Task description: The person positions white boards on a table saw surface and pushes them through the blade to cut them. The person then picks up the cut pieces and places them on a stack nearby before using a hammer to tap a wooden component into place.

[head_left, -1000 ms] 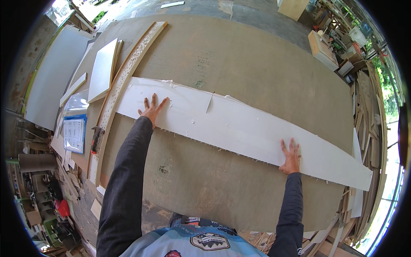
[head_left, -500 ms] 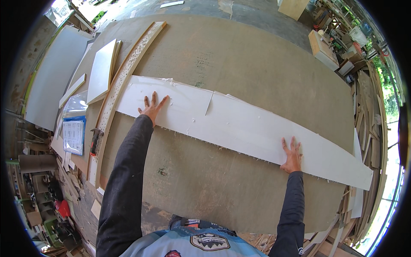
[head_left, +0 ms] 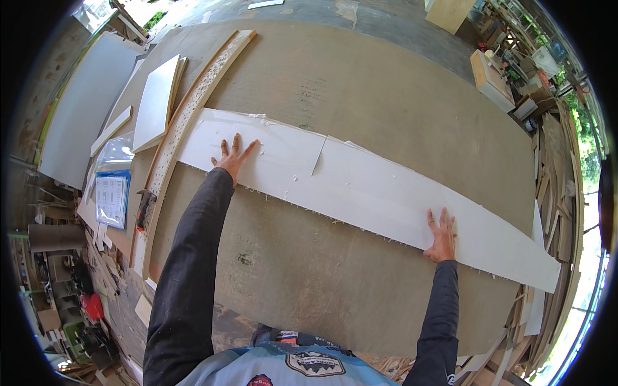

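A long white board [head_left: 360, 190] lies slantwise across the large brown work table, with rough, splintered edges and white scraps on it. A thin dark line runs partway across its face near the middle. Spread flat on the board's left part is my left hand [head_left: 232, 159], fingers apart. My right hand [head_left: 441, 241] rests on the right part by the near edge, its fingers also stretched out. The board's left end meets a long wooden frame piece [head_left: 168, 149] with a speckled inner face. On that piece lies a claw hammer [head_left: 143, 209] with a red and black handle.
White panels [head_left: 156, 103] are stacked left of the frame piece, near a clear plastic sleeve with a blue-edged paper [head_left: 112, 201]. A large white sheet [head_left: 90, 103] leans at the far left. Wood offcuts [head_left: 557, 186] pile up along the right side of the table [head_left: 360, 77].
The whole view has shifted slightly. Both hands stay flat in about the same places on the board, and the board shows no clear movement against the frame piece.
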Action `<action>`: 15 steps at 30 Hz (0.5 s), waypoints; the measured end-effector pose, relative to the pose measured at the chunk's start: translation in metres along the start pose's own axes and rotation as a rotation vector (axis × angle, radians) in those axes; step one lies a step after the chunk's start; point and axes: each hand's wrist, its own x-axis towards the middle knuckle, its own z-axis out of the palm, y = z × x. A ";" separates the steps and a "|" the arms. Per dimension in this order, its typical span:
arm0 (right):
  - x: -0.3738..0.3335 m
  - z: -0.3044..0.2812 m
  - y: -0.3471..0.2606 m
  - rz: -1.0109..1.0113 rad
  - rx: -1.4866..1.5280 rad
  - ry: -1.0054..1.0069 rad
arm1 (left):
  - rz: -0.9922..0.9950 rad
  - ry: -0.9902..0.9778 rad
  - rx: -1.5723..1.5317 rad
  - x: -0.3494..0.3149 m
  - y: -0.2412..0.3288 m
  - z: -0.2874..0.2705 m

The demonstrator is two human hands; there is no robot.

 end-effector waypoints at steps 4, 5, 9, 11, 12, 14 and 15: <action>0.001 -0.001 0.000 0.005 0.003 -0.006 | -0.005 -0.014 -0.010 -0.004 0.006 -0.008; 0.002 -0.002 0.000 0.007 0.003 -0.008 | -0.007 -0.009 -0.008 -0.004 0.006 -0.008; 0.003 -0.002 0.001 -0.001 0.009 0.003 | -0.006 0.005 -0.013 -0.003 0.005 -0.008; 0.003 -0.001 0.002 -0.007 0.023 0.010 | -0.001 0.009 -0.022 -0.001 0.006 -0.006; 0.003 -0.001 0.003 -0.006 0.023 0.013 | 0.000 0.012 -0.024 -0.001 0.005 -0.006; 0.006 0.002 0.004 -0.008 0.026 0.019 | 0.003 0.010 -0.019 0.001 0.006 -0.008; 0.006 0.003 0.006 -0.004 0.032 0.017 | 0.005 0.004 -0.013 0.003 0.008 -0.008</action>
